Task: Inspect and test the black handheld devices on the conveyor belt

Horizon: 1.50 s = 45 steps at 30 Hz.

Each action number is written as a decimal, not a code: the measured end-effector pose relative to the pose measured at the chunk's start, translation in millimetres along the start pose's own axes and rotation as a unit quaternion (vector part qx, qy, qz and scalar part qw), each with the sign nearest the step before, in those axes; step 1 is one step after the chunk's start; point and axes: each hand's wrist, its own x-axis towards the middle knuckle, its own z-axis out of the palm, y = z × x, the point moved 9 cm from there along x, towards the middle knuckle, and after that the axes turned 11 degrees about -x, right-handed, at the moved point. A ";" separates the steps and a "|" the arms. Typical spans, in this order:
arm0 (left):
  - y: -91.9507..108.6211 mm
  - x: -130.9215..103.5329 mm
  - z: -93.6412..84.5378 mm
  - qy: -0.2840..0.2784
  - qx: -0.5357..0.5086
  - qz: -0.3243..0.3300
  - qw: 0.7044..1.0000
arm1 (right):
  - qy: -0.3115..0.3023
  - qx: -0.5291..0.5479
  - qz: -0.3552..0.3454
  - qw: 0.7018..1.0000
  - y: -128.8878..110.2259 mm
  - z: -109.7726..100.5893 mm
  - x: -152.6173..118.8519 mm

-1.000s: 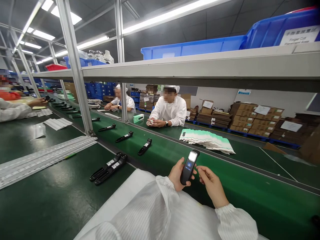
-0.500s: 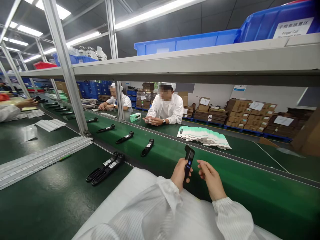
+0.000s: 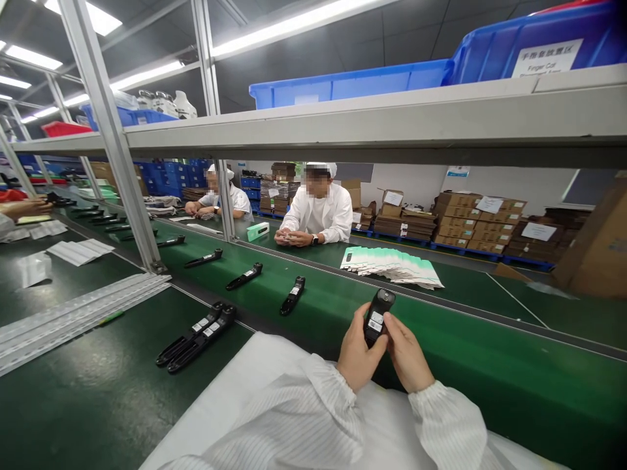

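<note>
A black handheld device [image 3: 376, 318] with a white label facing me is gripped by my left hand [image 3: 360, 349], its fingers wrapped round the lower part. On the other side my right hand [image 3: 409, 356] closes in, fingertips pressed on the device's right edge. Both hands are over the near edge of the green conveyor belt [image 3: 470, 339]. Left of them a similar black device [image 3: 292, 296] lies on the belt, with another [image 3: 243, 277] farther left. Two black devices [image 3: 198, 336] with white labels rest side by side on the dark green table.
Long white strips [image 3: 73, 316] lie on the left table. Across the belt are fanned green-and-white boxes [image 3: 392, 266] and a person in white [image 3: 318, 212]. A shelf [image 3: 372, 124] with blue bins [image 3: 353, 85] crosses above. A metal post [image 3: 110, 143] stands left.
The held device has been turned, so its label shows instead of its lit screen. My right hand has moved left and now touches it. The view has shifted slightly.
</note>
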 end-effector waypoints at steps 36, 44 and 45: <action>-54.2 4.0 -5.1 -0.034 -0.459 -0.384 0.800 | 0.104 -0.480 -0.050 0.870 28.0 -72.6 35.1; -46.1 9.8 -18.1 0.052 -0.248 -0.235 0.938 | 0.150 -0.516 -0.158 0.829 -3.3 -55.9 20.7; -39.8 12.0 -24.2 0.070 -0.188 -0.186 0.962 | 0.136 -0.472 -0.164 0.855 -7.5 -49.8 18.2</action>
